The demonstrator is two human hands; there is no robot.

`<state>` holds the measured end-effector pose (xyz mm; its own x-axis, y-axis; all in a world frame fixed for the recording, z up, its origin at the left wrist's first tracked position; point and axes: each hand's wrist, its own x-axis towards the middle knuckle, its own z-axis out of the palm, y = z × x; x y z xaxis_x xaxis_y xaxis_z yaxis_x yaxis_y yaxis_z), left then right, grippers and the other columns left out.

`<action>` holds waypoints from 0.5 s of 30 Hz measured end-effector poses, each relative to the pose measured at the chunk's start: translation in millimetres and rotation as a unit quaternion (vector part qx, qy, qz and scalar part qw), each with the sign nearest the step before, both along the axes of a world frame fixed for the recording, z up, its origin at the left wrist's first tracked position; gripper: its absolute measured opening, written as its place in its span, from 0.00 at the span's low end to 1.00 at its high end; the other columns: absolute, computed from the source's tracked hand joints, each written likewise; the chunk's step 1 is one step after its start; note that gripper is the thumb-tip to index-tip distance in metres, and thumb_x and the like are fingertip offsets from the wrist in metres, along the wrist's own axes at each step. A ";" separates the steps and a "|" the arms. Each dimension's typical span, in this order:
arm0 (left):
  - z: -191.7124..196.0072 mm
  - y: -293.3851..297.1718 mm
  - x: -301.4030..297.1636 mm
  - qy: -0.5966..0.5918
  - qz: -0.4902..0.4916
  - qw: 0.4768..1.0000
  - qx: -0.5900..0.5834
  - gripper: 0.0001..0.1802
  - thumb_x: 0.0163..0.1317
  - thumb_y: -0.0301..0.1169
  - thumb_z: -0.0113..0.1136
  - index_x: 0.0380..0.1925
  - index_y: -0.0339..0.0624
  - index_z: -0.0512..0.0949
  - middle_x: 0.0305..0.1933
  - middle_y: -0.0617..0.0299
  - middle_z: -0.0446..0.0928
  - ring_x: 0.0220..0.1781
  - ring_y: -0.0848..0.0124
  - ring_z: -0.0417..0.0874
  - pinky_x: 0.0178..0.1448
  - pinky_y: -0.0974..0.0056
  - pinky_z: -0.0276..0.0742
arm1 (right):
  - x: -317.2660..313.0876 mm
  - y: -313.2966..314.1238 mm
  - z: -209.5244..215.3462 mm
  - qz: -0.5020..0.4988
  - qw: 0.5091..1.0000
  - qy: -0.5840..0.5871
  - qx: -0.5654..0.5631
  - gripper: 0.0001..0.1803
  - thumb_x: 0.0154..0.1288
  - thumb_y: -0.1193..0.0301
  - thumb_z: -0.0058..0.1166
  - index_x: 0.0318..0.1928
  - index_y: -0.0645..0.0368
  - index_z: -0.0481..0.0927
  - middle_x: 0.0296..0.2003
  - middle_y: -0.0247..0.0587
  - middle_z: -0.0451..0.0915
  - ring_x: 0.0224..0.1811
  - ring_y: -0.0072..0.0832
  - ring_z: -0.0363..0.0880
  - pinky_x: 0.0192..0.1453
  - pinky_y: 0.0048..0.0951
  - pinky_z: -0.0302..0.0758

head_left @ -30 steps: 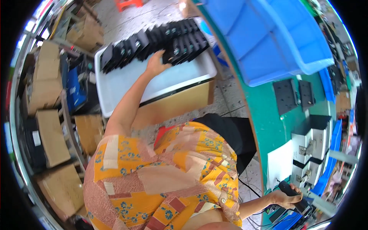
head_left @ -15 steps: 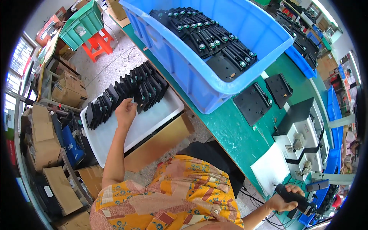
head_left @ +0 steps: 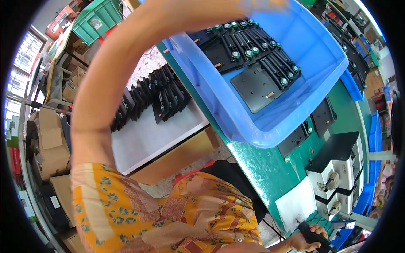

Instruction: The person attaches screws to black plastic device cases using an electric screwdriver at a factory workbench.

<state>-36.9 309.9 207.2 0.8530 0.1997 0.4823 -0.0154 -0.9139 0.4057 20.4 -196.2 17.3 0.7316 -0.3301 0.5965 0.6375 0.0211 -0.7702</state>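
My left arm sweeps up and across the upper part of the view. Its hand (head_left: 268, 5) is smeared by motion at the top edge, over the far side of a blue plastic bin (head_left: 270, 137), so its fingers cannot be read. Inside the bin lie rows of flat black plates (head_left: 253, 90) with black cylinders and round green-rimmed ends. Low on the right, my right hand (head_left: 301, 242) is wrapped round a black electric screwdriver (head_left: 310, 234), tip pointing up and left. Left of the bench, more black plates (head_left: 168, 101) stand in rows on a white tray (head_left: 156, 141), partly behind my forearm.
On the green bench (head_left: 253, 168), two black plates (head_left: 324, 116) are partly covered by the bin's rim. White-and-black machines (head_left: 333, 173) stand at the right beside a white sheet (head_left: 297, 204). Cardboard boxes (head_left: 52, 147) are stacked left; a green crate (head_left: 97, 21) stands at the back.
My left hand has left the plates on the white tray and swung up and right over the bin. The bin now overlaps more of the bench plates. The right hand keeps the screwdriver.
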 end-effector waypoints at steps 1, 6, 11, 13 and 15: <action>-6.9 6.3 29.4 -0.018 -0.171 0.985 -0.005 0.07 0.56 0.25 0.60 0.29 0.32 0.83 0.21 0.58 0.78 0.25 0.73 0.78 0.34 0.62 0.76 | -2.3 -1.0 1.0 -0.005 1.000 -0.003 -0.006 0.30 0.63 0.40 0.59 0.45 0.54 0.73 0.30 0.37 0.73 0.28 0.29 0.71 0.28 0.27 0.69; -77.3 28.5 164.6 0.146 -0.284 0.899 0.301 0.09 0.48 0.29 0.72 0.28 0.37 0.85 0.31 0.53 0.85 0.36 0.59 0.87 0.35 0.54 0.80 | 1.7 -1.5 -1.4 -0.050 0.998 0.007 -0.026 0.34 0.60 0.36 0.60 0.45 0.56 0.73 0.29 0.38 0.73 0.28 0.31 0.71 0.29 0.31 0.69; -100.3 -0.8 174.9 0.332 -0.240 0.823 0.394 0.12 0.43 0.28 0.71 0.30 0.40 0.82 0.33 0.54 0.84 0.40 0.52 0.86 0.41 0.51 0.81 | 1.2 -21.7 -7.6 0.016 0.999 0.025 -0.037 0.26 0.73 0.48 0.49 0.45 0.62 0.69 0.33 0.39 0.68 0.32 0.28 0.67 0.40 0.31 0.67; -102.8 -4.1 171.6 0.340 -0.249 0.821 0.385 0.13 0.43 0.28 0.71 0.31 0.40 0.82 0.34 0.52 0.84 0.41 0.51 0.86 0.41 0.50 0.81 | 1.7 -24.6 -7.5 0.019 0.999 0.026 -0.033 0.26 0.73 0.47 0.50 0.46 0.62 0.70 0.34 0.39 0.68 0.32 0.28 0.67 0.40 0.31 0.67; -112.1 0.8 160.3 0.258 -0.288 0.854 0.348 0.14 0.42 0.28 0.72 0.32 0.40 0.82 0.34 0.51 0.84 0.42 0.49 0.86 0.42 0.49 0.80 | 1.7 -25.8 -8.9 0.022 0.999 0.026 -0.025 0.26 0.72 0.47 0.50 0.46 0.61 0.70 0.34 0.39 0.69 0.32 0.27 0.67 0.40 0.31 0.67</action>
<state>123.4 310.7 95.1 0.8474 -0.5070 -0.1575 -0.5277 -0.8371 -0.1442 22.1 -222.1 8.4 0.7751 -0.2689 0.5717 0.5956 0.0092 -0.8032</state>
